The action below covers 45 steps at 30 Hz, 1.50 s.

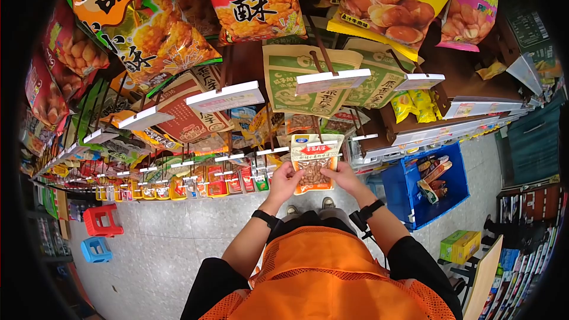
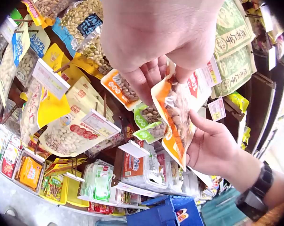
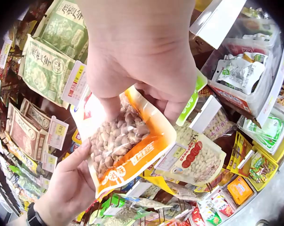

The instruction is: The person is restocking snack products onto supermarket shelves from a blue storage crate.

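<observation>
Both hands are held up in front of the chest, forearms angling inward from an orange vest (image 1: 332,272), each wrist wearing a black band. The left hand (image 1: 285,181) is pinching the left edge of a peanut pack (image 1: 314,166), with the thumb on the clear front and the fingers curling behind. Its grip is holding the pack. The right hand (image 1: 346,178) is gripping the right edge likewise, its grip also holding the pack. The pack is hanging upright between them, just in front of a rack (image 1: 195,192) crowded with snack bags. Whether its top is touching a peg cannot be told. A blue crate (image 1: 427,201) is sitting on the floor, well off to the right.
</observation>
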Motion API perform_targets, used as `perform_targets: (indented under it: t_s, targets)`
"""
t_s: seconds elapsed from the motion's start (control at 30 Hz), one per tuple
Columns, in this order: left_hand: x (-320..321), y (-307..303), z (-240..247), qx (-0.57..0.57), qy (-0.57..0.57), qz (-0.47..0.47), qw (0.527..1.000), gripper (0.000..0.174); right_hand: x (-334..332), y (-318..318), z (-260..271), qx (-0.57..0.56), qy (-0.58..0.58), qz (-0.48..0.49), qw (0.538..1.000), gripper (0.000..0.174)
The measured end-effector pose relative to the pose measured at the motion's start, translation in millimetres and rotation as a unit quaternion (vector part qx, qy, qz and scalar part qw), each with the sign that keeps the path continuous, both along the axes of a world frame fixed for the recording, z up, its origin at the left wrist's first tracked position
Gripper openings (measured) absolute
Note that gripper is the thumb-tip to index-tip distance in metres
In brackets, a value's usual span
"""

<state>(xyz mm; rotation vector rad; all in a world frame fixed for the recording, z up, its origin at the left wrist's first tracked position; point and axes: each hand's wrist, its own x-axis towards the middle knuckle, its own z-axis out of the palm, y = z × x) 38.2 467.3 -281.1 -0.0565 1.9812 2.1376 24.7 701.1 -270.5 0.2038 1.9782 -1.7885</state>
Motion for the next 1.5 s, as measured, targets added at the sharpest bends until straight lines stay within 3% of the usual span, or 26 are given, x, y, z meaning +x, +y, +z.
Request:
perform_targets:
  t_s: [0.13, 0.3, 0.5, 0.6, 1.13, 1.43, 1.5]
  targets:
    - [2, 2, -1, 0.022, 0.009, 0.003, 1.0, 0.015, -5, -2, -2, 0.006, 0.055, -0.045, 0.997, 0.03]
    - [0, -2, -1, 0.015, 0.02, 0.002, 1.0, 0.014, -27, -10, 26, -0.068, 0.076, -0.171, 0.98, 0.026]
    - [-4, -5, -5, 0.004, 0.04, 0.0, 0.999, 0.014, -44, -19, 22, 0.012, 0.103, -0.204, 0.973, 0.023]
    - [-5, -5, -1, 0.007, 0.041, 0.013, 0.999, 0.015, -44, -29, 20, -0.039, 0.148, -0.236, 0.96, 0.024]
    - [-4, -6, -12, 0.0, 0.04, -0.013, 0.999, 0.017, -33, -22, 14, 0.021, 0.18, -0.202, 0.962, 0.019]
    - [-17, -4, -19, -0.012, 0.035, 0.003, 0.999, 0.018, -50, -26, 10, 0.034, 0.166, -0.218, 0.961, 0.031]
    - [-23, -3, -26, -0.025, 0.033, 0.005, 0.999, 0.018, -53, -25, 9, 0.158, 0.116, -0.203, 0.959, 0.043]
